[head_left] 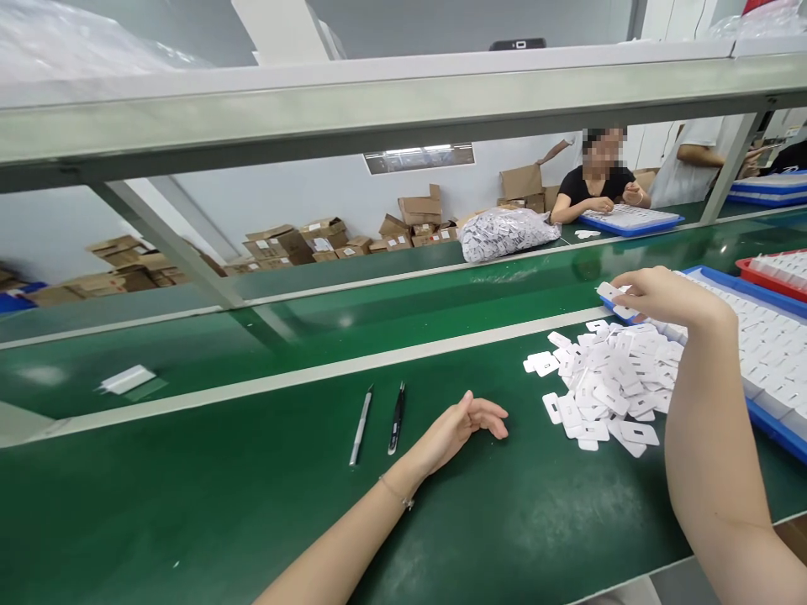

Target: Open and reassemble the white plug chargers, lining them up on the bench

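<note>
My right hand (pixel 661 294) grips a small white flat piece (pixel 610 292) between thumb and fingers, over the near-left corner of a blue tray (pixel 772 427). White plates with rectangular cut-outs lie in a loose pile (pixel 614 378) below that hand. My left hand (pixel 463 424) rests on the green table with fingers loosely curved and apart, holding nothing. To its left lie black tweezers (pixel 397 420) and a silver pen-like tool (pixel 361 428), side by side. Rows of white parts fill the blue tray, partly hidden by my right forearm.
A red tray (pixel 775 273) stands beyond the blue one. Across the green belt (pixel 353 323), a co-worker (pixel 598 189) handles parts over another blue tray. A full clear bag (pixel 504 234) sits beside them. An overhead shelf (pixel 378 97) spans the view; cardboard boxes line the wall.
</note>
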Available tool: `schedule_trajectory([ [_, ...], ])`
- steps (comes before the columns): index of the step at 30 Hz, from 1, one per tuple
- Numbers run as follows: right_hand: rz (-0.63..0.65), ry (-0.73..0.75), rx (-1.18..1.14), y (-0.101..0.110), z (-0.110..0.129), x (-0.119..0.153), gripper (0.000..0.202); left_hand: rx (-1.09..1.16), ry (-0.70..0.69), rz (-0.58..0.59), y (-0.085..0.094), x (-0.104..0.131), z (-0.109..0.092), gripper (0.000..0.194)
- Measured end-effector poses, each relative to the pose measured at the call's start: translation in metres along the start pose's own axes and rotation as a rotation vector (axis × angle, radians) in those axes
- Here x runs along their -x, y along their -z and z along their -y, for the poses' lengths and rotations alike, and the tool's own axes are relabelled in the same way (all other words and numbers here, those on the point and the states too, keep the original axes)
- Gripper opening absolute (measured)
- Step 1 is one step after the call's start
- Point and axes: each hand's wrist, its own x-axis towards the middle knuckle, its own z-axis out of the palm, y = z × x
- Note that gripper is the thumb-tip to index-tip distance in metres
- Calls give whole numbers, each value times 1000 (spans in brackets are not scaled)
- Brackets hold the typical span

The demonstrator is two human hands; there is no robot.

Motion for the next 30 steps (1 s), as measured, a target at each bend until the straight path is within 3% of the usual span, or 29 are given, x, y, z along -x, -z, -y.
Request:
schedule_trajectory([
  [8,-46,-107,-42,-2,-19,-4,50,17,-4,-5,1,-1,1,60],
  [16,-63,35,34,-1,-18,-5,46,14,-4,2,3,-2,3,60],
  [30,-15,81,-25,4,-8,4,44,5,7,-6,2,0,2,60],
])
